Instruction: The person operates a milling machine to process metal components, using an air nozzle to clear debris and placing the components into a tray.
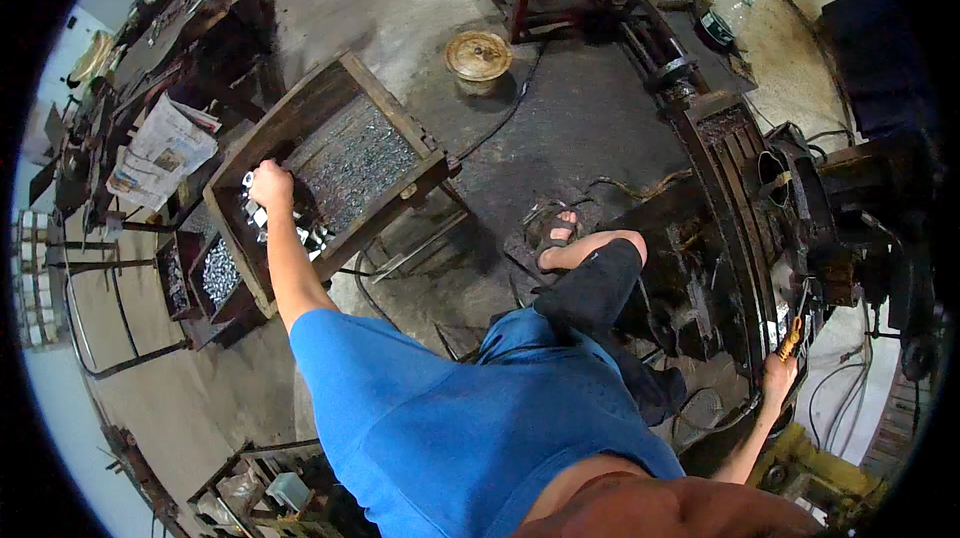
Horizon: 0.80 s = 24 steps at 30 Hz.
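My left hand (pixel 270 185) reaches into a wooden tray (pixel 395 108) on the left. Its fingers are closed at a small shiny metal piece (pixel 248 179). More shiny metal pieces (pixel 318 238) lie along the near side of the tray, and dark metal chips (pixel 360 153) cover much of its bottom. Far to the right, my right hand (pixel 780 376) is wrapped round a yellow-handled tool (pixel 790 338). The tool's thin metal end points away from me over the machine bed (pixel 745 198); its exact kind is hard to tell.
Bins of small metal parts (pixel 222 270) stand beside the tray. A newspaper (pixel 165 153) lies on the cluttered bench at far left. A round lidded pot (pixel 478 60) stands on the floor ahead. Cables (pixel 510 118) cross the floor, and dark machinery (pixel 860 188) fills the right side.
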Each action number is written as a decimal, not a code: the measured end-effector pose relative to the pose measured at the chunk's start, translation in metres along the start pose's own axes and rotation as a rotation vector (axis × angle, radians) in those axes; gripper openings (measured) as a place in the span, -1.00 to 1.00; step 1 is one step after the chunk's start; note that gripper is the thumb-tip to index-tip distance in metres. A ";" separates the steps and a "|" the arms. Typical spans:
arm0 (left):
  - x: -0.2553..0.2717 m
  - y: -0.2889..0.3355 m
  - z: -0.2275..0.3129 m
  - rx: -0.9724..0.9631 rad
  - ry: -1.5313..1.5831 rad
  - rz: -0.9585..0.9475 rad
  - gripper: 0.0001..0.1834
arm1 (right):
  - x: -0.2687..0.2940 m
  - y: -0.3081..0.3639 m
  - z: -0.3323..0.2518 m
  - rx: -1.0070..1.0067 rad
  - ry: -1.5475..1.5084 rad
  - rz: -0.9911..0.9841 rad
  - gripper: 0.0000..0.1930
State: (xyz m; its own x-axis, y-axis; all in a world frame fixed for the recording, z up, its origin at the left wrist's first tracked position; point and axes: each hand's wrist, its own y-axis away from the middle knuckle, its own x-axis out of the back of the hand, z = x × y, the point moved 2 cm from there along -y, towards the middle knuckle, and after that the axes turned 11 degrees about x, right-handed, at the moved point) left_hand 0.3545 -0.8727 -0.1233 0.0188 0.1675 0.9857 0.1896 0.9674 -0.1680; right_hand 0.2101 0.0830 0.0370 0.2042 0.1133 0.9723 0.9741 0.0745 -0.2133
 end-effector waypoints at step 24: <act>0.093 0.033 0.103 -0.172 1.383 -0.548 -0.71 | 0.016 -0.017 -0.235 0.198 -0.351 -0.332 -0.65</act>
State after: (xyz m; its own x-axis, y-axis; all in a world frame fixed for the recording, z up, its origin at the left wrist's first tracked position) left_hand 0.2615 -0.8055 -0.0391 0.7795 -0.6017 0.1741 0.5889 0.7987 0.1235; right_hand 0.2193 -0.1496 0.0787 -0.1900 0.3745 0.9075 0.9371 0.3448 0.0539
